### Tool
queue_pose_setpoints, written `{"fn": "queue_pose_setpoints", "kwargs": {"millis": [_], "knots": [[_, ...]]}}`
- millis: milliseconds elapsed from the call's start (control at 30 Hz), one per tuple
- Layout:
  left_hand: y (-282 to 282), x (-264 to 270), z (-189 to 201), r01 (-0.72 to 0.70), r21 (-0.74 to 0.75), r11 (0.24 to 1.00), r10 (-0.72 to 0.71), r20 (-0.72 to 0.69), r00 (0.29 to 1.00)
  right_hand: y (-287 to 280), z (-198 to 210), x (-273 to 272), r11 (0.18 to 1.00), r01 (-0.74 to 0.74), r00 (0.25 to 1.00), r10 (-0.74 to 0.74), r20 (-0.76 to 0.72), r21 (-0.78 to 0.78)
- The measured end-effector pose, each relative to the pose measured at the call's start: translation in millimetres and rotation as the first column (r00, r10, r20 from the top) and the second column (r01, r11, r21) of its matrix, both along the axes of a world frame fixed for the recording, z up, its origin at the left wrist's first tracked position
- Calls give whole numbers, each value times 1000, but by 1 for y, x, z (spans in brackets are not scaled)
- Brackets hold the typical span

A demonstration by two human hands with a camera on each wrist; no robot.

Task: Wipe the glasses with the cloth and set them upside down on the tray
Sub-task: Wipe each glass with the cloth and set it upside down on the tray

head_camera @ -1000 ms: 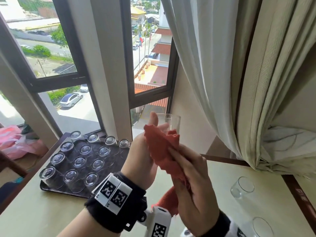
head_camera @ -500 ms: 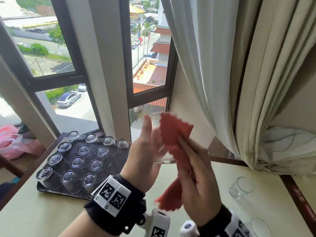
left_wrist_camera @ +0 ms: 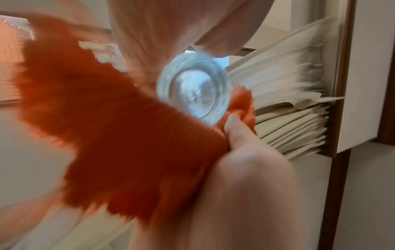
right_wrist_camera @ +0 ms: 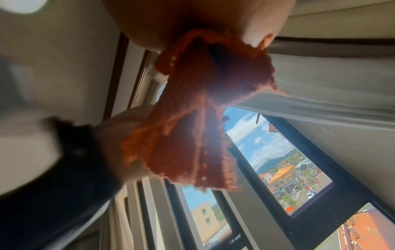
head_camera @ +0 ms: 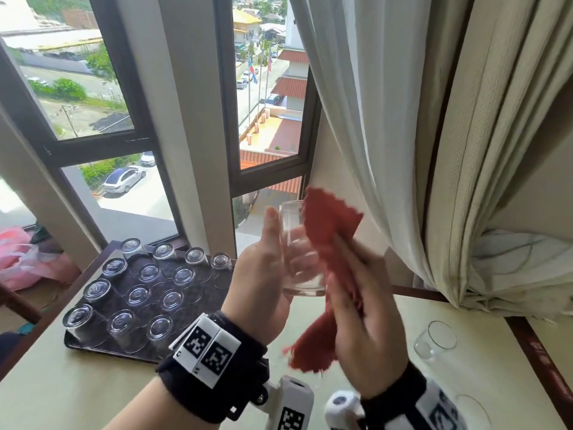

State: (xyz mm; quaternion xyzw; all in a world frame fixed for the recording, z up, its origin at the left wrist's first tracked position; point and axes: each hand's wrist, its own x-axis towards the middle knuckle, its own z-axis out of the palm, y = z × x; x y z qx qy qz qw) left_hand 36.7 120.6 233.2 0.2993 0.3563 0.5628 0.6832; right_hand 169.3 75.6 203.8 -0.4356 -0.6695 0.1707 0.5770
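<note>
A dark tray [head_camera: 102, 349] sits on the desk [head_camera: 62, 395] to the left of the held glass, under the window [head_camera: 93, 88]. It carries rows of upturned glasses [head_camera: 139, 294], bases up.

The left hand [head_camera: 263, 280] holds a clear glass [head_camera: 299, 252] raised above the desk, fingers curled round its left side and thumb pointing up along the wall. The glass stands upright, rim at the top, thick base at the bottom. From the left wrist the round base [left_wrist_camera: 194, 89] faces the camera, with the cloth lying beside and below it.

Touching the glass on its right side is the red cloth [head_camera: 328, 243], one zigzag-cut corner standing above the rim and the rest hanging down past the base. The right hand [head_camera: 366, 318] grips this cloth, fingers pressing it against the glass wall; the right wrist view shows the cloth [right_wrist_camera: 203, 101] bunched in that grasp.

Further right of the held glass, two more glasses [head_camera: 437, 339] rest on the desk below the bunched curtain [head_camera: 465, 150].
</note>
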Motion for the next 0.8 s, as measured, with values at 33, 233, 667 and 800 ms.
{"fn": "queue_pose_setpoints", "kwargs": {"millis": [33,233,667,800], "knots": [[-2,3,-1,-19,-19,1000,19,-21,1000,8,8,1,999,9,999,-10,-45,-38],[-4,7,4,77,41,996,-82,113,990,6,20,2,995,-28,997,20,80,101],[-7,4,-6,63,-6,998,-63,-11,998,4,19,-1,987,-17,979,-16,203,162],[-4,-5,2,39,10,999,-40,101,994,-13,-11,3,990,-89,987,73,143,109]]}}
